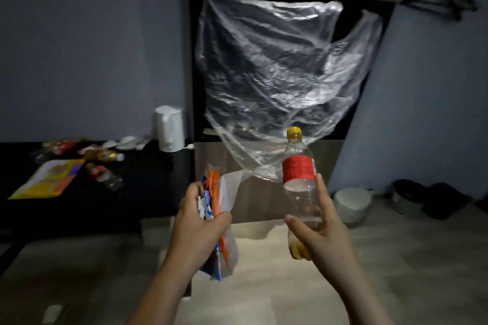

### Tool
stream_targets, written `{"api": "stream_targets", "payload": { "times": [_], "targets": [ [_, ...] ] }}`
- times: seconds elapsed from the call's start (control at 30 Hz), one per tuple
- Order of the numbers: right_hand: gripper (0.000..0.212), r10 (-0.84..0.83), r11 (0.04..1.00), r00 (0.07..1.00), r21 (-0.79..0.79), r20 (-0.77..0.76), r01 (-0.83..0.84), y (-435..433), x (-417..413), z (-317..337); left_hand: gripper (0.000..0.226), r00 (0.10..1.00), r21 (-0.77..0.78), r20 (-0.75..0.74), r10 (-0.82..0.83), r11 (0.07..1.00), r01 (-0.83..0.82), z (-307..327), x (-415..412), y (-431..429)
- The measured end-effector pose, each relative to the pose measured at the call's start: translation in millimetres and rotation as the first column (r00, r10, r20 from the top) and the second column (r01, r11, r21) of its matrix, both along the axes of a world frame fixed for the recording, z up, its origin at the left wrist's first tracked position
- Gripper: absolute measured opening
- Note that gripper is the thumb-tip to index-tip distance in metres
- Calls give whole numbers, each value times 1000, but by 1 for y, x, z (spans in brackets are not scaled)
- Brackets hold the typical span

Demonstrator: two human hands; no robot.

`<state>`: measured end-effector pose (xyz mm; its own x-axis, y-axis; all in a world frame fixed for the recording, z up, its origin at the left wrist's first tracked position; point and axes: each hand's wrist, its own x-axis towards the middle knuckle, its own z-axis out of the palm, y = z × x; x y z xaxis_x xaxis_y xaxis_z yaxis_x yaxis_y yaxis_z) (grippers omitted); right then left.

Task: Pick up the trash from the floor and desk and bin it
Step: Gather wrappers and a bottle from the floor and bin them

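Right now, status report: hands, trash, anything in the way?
Left hand grips wrappers and clear bag by its neck. Right hand holds red-label bottle. Bag billows up ahead. More bottles lie on black desk.

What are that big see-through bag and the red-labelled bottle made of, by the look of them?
The big bag, a corner gripped in the left hand, looks like thin clear plastic film: glossy, crinkled, the dark panel showing through. The bottle in the right hand seems clear rigid plastic, smooth and shiny; its red label could be paper or film, its yellow cap probably plastic.
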<state>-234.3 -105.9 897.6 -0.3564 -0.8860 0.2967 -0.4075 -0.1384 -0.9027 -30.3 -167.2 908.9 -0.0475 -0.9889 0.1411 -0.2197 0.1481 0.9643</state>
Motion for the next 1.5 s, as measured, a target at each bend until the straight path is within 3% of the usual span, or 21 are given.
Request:
{"api": "stream_targets", "payload": {
  "times": [0.17, 0.43, 0.8, 1.03, 1.27, 1.5],
  "targets": [
    [97, -169, 985, 984, -23, -54, 168, 12, -129, 9, 35, 988, -17, 17, -155, 988, 155, 4, -136, -15],
    [91, -375, 927, 927, 4, -21, 375, 30, -281, 3, 54, 920, -26, 55, -388, 921, 390, -8, -316, -44],
    [80, -650, 753, 759, 153, 26, 640, -14, -426, -38, 34, 801, 8, 132, -584, 809, 588, -33, -493, -140],
    [79, -768, 625, 640, 248, 28, 740, -89, -503, -41, 31, 710, 34, 188, -679, 727, 686, -29, -598, -236],
    [81, -847, 517, 527, 324, 63, 792, -117, -590, -59, 34, 628, 109, 215, -748, 657, 745, -52, -704, -277],
    [81, -846, 517, 529, 355, 70, 779, -135, -720, -75, 33, 630, 99, 214, -747, 658, 746, -60, -835, -299]
  ]
}}
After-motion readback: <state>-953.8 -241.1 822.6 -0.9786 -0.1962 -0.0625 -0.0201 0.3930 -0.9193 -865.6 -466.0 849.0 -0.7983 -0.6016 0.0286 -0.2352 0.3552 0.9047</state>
